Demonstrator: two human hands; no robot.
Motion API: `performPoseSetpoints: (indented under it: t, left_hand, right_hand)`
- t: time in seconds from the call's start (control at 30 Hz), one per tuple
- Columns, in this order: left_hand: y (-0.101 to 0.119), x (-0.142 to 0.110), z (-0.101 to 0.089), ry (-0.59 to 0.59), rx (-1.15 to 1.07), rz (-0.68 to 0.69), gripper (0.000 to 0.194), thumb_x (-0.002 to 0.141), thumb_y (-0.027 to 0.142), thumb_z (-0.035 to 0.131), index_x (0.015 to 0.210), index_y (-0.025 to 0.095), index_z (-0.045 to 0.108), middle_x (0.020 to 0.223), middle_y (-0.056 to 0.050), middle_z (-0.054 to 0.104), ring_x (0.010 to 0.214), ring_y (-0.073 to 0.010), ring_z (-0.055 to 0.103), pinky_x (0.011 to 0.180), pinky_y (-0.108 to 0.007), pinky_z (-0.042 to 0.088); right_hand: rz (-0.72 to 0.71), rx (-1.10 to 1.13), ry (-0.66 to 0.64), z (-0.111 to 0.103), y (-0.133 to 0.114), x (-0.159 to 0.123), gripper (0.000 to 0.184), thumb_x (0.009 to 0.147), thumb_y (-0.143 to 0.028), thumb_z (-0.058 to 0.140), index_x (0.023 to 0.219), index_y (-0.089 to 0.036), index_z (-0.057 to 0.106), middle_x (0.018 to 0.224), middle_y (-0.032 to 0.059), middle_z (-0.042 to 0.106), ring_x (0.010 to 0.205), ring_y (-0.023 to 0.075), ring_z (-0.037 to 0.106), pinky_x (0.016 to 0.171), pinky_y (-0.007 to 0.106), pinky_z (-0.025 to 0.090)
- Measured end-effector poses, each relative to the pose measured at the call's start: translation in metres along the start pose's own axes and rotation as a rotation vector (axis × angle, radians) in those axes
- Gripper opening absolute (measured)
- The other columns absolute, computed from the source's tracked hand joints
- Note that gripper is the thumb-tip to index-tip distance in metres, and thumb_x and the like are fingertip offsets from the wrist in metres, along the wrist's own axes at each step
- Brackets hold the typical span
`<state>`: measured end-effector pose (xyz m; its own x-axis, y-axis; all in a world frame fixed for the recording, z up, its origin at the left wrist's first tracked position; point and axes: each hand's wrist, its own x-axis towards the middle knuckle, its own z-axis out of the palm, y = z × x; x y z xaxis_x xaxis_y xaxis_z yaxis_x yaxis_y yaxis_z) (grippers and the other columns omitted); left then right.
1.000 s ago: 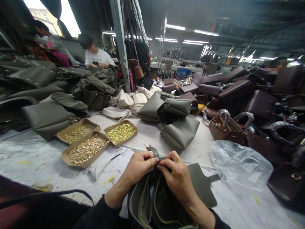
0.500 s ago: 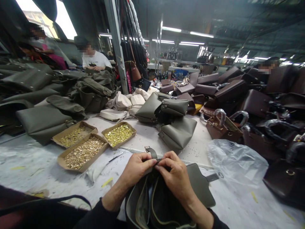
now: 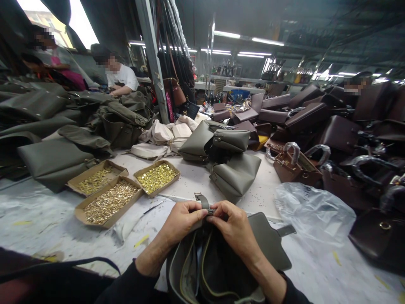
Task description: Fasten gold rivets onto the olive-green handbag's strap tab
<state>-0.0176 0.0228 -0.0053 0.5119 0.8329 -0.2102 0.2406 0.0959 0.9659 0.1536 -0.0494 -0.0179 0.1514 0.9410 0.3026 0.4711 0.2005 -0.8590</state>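
An open grey-green handbag (image 3: 218, 270) stands in front of me, its zip mouth gaping. My left hand (image 3: 182, 220) and my right hand (image 3: 234, 228) both pinch the bag's far rim, fingers closed, thumbs meeting at the base of a short strap tab with a metal buckle (image 3: 201, 200) that sticks up between them. The bag's flap (image 3: 268, 242) lies flat to the right on the white table (image 3: 41, 211).
Three cardboard trays of gold fittings (image 3: 109, 202) sit to the left. Grey-green bags (image 3: 236, 175) lie ahead and pile at left; brown bags (image 3: 316, 118) heap at right. A clear plastic sheet (image 3: 313, 211) lies right of my hands. Other people sit at the far left.
My hands stay pinched on the bag's rim with little shift; the view has drifted slightly, and the flap shows a bit more to the right.
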Motion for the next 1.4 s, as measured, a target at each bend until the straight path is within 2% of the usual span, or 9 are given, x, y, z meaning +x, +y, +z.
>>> performPoseSetpoints:
  t: [0.23,0.6,0.77,0.9,1.0,1.1,1.17,1.27,1.4]
  left_hand:
    - [-0.002,0.005,0.0,-0.011,0.028,0.013,0.036,0.073,0.048,0.067,0.069,0.013,0.063,0.065,0.001,0.051,0.065,-0.0138,0.042,0.061,-0.027,0.031]
    - [0.001,0.004,0.002,0.022,0.08,0.019,0.033,0.074,0.045,0.068,0.065,0.015,0.06,0.063,0.001,0.05,0.064,-0.0133,0.042,0.06,-0.026,0.032]
    - [-0.002,0.003,-0.005,-0.074,-0.006,-0.007,0.031,0.074,0.043,0.071,0.08,0.012,0.068,0.074,-0.001,0.061,0.07,-0.015,0.049,0.065,-0.026,0.037]
    - [0.002,-0.001,-0.016,-0.14,-0.049,-0.041,0.034,0.072,0.038,0.074,0.092,0.011,0.069,0.085,-0.003,0.066,0.079,-0.0177,0.055,0.073,-0.027,0.04]
    - [0.008,-0.004,-0.022,-0.156,0.041,-0.035,0.031,0.072,0.033,0.074,0.094,0.014,0.067,0.085,-0.001,0.066,0.079,-0.0174,0.054,0.072,-0.027,0.04]
    - [0.013,-0.005,-0.025,-0.143,0.169,0.008,0.023,0.072,0.027,0.072,0.092,0.015,0.068,0.084,0.0,0.066,0.08,-0.0175,0.054,0.075,-0.027,0.04]
    - [0.014,-0.004,-0.025,-0.11,0.213,0.04,0.019,0.077,0.031,0.069,0.087,0.015,0.069,0.083,0.0,0.065,0.081,-0.018,0.055,0.076,-0.027,0.04]
    - [0.011,0.001,-0.025,-0.079,0.204,0.024,0.028,0.082,0.041,0.066,0.082,0.014,0.069,0.079,-0.002,0.065,0.078,-0.0178,0.054,0.073,-0.028,0.04]
    - [-0.001,0.009,-0.023,-0.015,0.047,-0.054,0.033,0.072,0.046,0.077,0.074,0.014,0.066,0.069,0.001,0.06,0.066,-0.0136,0.048,0.062,-0.025,0.037]
  right_hand:
    - [0.065,-0.027,-0.041,-0.003,0.001,0.004,0.028,0.077,-0.003,0.08,0.068,-0.02,0.059,0.081,-0.0019,0.069,0.079,0.0177,0.063,0.072,0.027,0.042]
    - [-0.026,-0.289,-0.053,-0.002,-0.003,0.001,0.029,0.08,-0.004,0.073,0.074,-0.021,0.05,0.083,-0.0009,0.066,0.08,0.019,0.06,0.071,0.028,0.037]
    - [-0.025,-0.366,-0.044,-0.001,-0.01,0.002,0.024,0.08,-0.006,0.071,0.081,-0.022,0.053,0.08,-0.0017,0.062,0.076,0.0187,0.058,0.068,0.028,0.035]
    - [-0.084,-0.342,-0.052,0.0,-0.011,0.008,0.027,0.079,-0.006,0.073,0.094,-0.025,0.062,0.082,-0.0012,0.062,0.084,0.0211,0.055,0.074,0.029,0.037]
    - [-0.102,-0.268,-0.086,0.003,-0.009,0.011,0.031,0.078,-0.004,0.074,0.098,-0.026,0.066,0.089,-0.0001,0.065,0.094,0.0228,0.055,0.082,0.032,0.038]
    - [-0.064,-0.217,-0.136,0.005,-0.005,0.015,0.032,0.079,-0.003,0.071,0.102,-0.024,0.065,0.096,0.0013,0.065,0.093,0.0222,0.057,0.082,0.033,0.04]
    - [-0.049,-0.177,-0.172,0.006,-0.003,0.019,0.032,0.08,-0.002,0.07,0.103,-0.023,0.064,0.096,0.0013,0.066,0.092,0.0217,0.058,0.082,0.033,0.041]
    - [-0.012,-0.086,-0.212,0.005,0.001,0.025,0.029,0.082,-0.005,0.071,0.103,-0.023,0.063,0.096,0.0001,0.066,0.093,0.0209,0.06,0.083,0.032,0.043]
    - [0.038,-0.036,-0.247,0.005,0.006,0.028,0.023,0.084,-0.011,0.072,0.102,-0.023,0.064,0.098,0.0005,0.068,0.095,0.021,0.062,0.084,0.032,0.044]
